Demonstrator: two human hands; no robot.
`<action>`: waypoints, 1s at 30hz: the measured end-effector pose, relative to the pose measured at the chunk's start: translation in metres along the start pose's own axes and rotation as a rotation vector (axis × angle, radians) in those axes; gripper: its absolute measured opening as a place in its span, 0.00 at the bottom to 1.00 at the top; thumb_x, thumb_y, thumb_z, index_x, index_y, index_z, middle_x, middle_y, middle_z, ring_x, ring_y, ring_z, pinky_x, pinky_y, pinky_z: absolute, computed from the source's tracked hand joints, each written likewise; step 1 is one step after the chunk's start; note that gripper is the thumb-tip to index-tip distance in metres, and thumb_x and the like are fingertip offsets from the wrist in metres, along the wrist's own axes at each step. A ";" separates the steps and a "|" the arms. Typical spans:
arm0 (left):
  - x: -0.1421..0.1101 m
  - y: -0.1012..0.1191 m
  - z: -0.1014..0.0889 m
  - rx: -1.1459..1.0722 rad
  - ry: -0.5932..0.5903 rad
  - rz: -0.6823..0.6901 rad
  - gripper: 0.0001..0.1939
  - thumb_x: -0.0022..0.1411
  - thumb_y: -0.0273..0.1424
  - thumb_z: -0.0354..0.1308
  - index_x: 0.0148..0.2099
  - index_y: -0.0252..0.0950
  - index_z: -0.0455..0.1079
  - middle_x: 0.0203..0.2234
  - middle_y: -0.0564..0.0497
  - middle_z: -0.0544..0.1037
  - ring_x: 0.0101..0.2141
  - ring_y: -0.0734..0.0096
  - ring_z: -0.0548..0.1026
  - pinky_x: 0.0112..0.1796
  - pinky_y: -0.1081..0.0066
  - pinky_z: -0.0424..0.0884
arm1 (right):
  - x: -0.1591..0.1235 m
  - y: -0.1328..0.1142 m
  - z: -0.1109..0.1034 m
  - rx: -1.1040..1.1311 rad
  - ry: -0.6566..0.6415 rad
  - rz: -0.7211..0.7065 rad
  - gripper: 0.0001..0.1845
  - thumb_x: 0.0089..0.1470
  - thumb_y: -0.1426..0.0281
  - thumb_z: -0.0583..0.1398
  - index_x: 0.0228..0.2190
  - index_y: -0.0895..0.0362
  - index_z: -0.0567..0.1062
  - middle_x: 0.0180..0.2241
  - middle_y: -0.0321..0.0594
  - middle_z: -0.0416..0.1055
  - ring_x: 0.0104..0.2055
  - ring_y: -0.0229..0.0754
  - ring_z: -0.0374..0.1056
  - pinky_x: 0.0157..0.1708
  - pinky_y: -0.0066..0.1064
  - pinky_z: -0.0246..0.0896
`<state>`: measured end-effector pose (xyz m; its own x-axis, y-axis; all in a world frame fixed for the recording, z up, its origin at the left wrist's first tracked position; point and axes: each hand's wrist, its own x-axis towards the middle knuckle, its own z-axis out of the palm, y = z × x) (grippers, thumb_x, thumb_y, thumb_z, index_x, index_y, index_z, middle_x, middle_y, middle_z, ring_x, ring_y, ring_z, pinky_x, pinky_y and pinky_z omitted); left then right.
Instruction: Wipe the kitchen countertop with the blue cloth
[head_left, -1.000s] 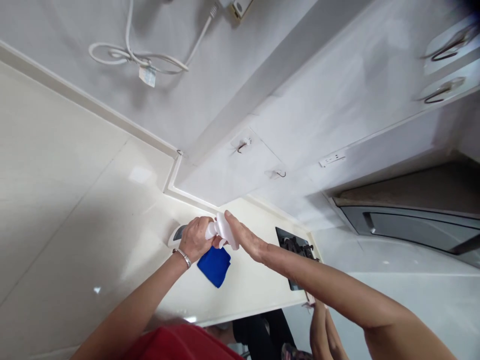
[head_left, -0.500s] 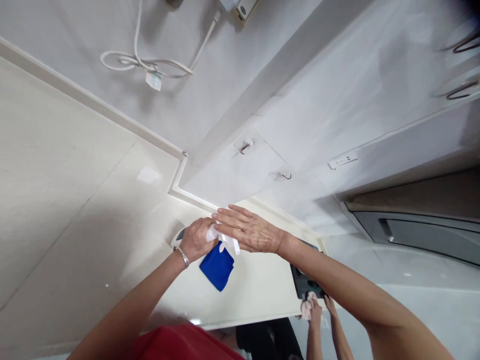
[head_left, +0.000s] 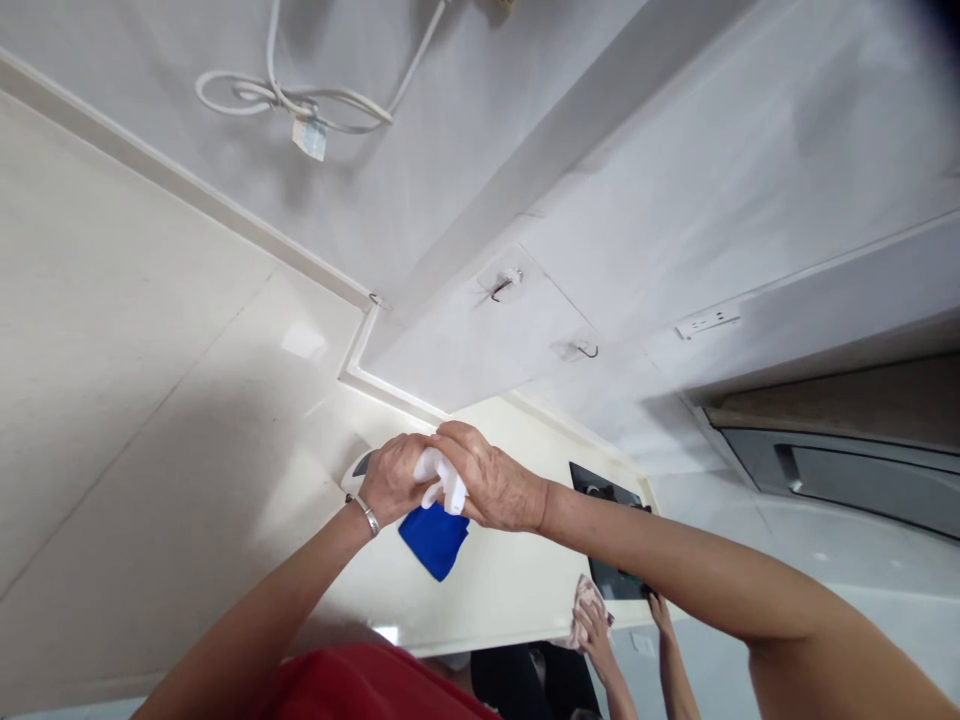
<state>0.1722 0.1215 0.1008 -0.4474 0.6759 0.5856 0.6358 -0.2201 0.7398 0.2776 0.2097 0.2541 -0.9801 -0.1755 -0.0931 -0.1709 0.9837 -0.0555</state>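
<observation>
My left hand point(head_left: 391, 478), with a metal bracelet at the wrist, is wrapped round the body of a white spray bottle point(head_left: 355, 468) lying over the cream counter point(head_left: 247, 500). My right hand point(head_left: 491, 482) is closed over the bottle's white spray head point(head_left: 442, 478). A blue cloth point(head_left: 433, 538) hangs just below both hands; I cannot tell which hand holds it.
A black hob point(head_left: 609, 530) is set in the counter to the right. Another person's hands point(head_left: 596, 625) hold a pink cloth near the counter edge. A white cable point(head_left: 300, 100) lies coiled against the wall. Wall hooks point(head_left: 504, 285) and a range hood point(head_left: 847, 460) are beyond.
My right hand went from stretched flat beside the spray head to closed round it. The other person's hands with the pink cloth moved left along the counter edge.
</observation>
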 end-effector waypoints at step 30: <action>-0.001 0.005 0.009 0.172 0.105 -0.099 0.06 0.58 0.34 0.55 0.30 0.38 0.67 0.24 0.45 0.77 0.28 0.58 0.76 0.30 0.63 0.73 | 0.027 -0.027 0.019 -0.284 -0.021 0.545 0.27 0.66 0.50 0.45 0.46 0.62 0.64 0.34 0.50 0.72 0.30 0.44 0.71 0.23 0.29 0.62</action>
<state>0.1816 0.1264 0.1014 -0.5700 0.6093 0.5512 0.6796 -0.0274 0.7331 0.2576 0.1778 0.2344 -0.9324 0.3573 -0.0535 0.3307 0.9037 0.2721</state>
